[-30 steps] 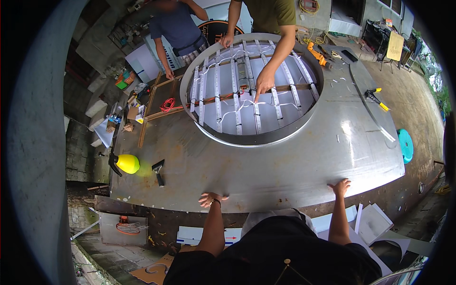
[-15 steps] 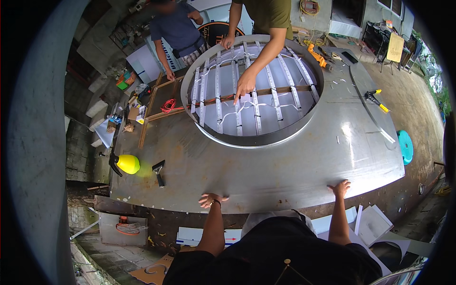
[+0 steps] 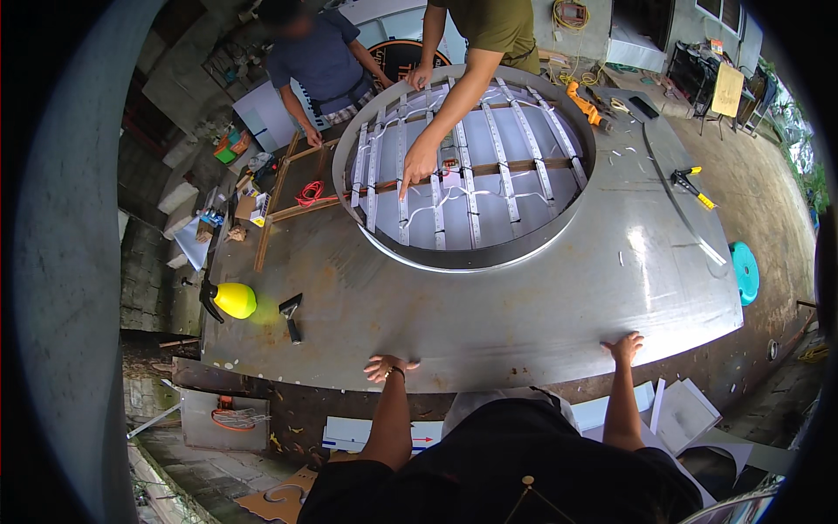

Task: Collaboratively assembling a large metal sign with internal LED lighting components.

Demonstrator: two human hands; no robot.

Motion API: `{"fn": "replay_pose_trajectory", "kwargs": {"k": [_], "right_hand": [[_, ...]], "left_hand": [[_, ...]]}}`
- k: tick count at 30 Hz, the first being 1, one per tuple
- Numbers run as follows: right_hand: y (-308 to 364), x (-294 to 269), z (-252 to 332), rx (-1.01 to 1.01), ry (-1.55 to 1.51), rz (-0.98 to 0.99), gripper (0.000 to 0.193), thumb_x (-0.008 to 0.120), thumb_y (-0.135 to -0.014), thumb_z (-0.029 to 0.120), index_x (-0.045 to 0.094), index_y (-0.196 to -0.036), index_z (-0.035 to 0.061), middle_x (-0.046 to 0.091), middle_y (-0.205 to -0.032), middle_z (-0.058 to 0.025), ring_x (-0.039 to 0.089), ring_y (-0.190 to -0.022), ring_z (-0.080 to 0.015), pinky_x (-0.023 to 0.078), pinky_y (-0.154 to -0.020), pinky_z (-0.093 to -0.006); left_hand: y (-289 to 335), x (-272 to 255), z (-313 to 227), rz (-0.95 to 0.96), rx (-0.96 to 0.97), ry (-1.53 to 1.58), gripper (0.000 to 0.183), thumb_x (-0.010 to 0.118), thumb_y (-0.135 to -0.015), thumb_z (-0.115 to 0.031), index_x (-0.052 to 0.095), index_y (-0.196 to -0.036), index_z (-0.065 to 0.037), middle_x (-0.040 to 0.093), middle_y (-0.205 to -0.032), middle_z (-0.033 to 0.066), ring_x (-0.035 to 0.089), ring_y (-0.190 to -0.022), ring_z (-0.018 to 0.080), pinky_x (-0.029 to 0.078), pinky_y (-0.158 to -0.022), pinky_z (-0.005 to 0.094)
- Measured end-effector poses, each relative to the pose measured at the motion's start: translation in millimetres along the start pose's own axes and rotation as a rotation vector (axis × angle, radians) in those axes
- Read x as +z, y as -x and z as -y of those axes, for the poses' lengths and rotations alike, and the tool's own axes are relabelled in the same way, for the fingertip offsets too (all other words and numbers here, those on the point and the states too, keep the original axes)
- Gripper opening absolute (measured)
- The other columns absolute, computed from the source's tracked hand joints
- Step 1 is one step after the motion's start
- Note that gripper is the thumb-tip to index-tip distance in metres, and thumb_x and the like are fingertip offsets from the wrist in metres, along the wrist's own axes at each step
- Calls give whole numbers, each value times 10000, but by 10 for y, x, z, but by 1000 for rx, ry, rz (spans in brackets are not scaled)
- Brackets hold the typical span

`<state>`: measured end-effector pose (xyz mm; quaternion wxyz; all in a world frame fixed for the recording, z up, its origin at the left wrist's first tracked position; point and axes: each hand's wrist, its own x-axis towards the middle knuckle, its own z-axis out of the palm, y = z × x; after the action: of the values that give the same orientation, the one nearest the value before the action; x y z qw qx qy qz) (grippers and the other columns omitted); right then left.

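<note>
My left hand [image 3: 390,367] rests open on the near edge of the metal-topped table [image 3: 489,323], fingers spread. Farther right, my right hand [image 3: 624,348] also lies open on that edge. Neither holds anything. Across the table stands a large round frame [image 3: 471,258] with a dark rim. Inside it, several white light strips [image 3: 469,196] run over brown crossbars, joined by white wires. A co-worker in an olive shirt reaches in, and that person's hand [image 3: 420,164] points at a strip left of the middle. The co-worker's other hand [image 3: 419,77] touches the far rim.
On the table's left are a squeegee-like scraper [image 3: 292,319], a yellow spray bottle [image 3: 236,300], a wooden frame [image 3: 278,214] and red wire [image 3: 309,194]. To the right lie a yellow-and-black clamp [image 3: 692,185], an orange power tool [image 3: 587,106] and a long thin strip [image 3: 676,205].
The olive-shirted co-worker's pointing hand has moved left across the strips. The person in blue has shifted left and lowered one raised hand. My hands have stayed in place.
</note>
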<state>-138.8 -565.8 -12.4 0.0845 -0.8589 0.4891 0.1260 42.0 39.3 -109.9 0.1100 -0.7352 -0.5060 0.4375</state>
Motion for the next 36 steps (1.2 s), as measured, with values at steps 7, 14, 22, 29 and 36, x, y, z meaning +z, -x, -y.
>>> {"fn": "replay_pose_trajectory", "kwargs": {"k": [7,14,22,29,36], "right_hand": [[-25,48,-53,13,28,-7,1169,819,-550,522,269,-1336,-147,309,-1414,-244,245,-1315,-439,259,-1066,-490],[-43,73,-56,3,30,-24,1198,827,-532,526,252,-1342,-144,296,-1406,-274,260,-1305,-441,276,-1061,-479],[26,-32,80,34,-52,6,1232,874,-514,429,175,-1385,-92,214,-1426,-310,291,-1295,-447,308,-1072,-432],[-48,88,-70,21,6,-11,1205,852,-529,465,209,-1367,-116,245,-1425,-287,269,-1304,-442,290,-1069,-451],[-40,69,-82,22,-1,-22,1194,839,-537,490,235,-1352,-140,274,-1423,-267,249,-1308,-445,274,-1070,-466]], "left_hand": [[600,-188,417,-81,238,349,1489,895,-399,-524,-59,-1430,-30,-12,-1458,345,137,-1339,513,261,-1066,557],[623,-222,450,-89,229,349,1484,897,-398,-520,-49,-1432,-33,-4,-1461,341,136,-1343,506,264,-1066,555],[-17,-26,116,-64,60,136,1473,898,-407,-509,-46,-1430,-31,-9,-1458,345,139,-1344,500,267,-1073,550],[539,-183,377,-89,221,336,1474,897,-409,-509,-53,-1428,-27,-14,-1458,343,138,-1343,502,266,-1075,548],[532,-158,369,-95,230,356,1475,898,-403,-512,-45,-1428,-28,-8,-1458,343,136,-1342,505,264,-1074,551]]}}
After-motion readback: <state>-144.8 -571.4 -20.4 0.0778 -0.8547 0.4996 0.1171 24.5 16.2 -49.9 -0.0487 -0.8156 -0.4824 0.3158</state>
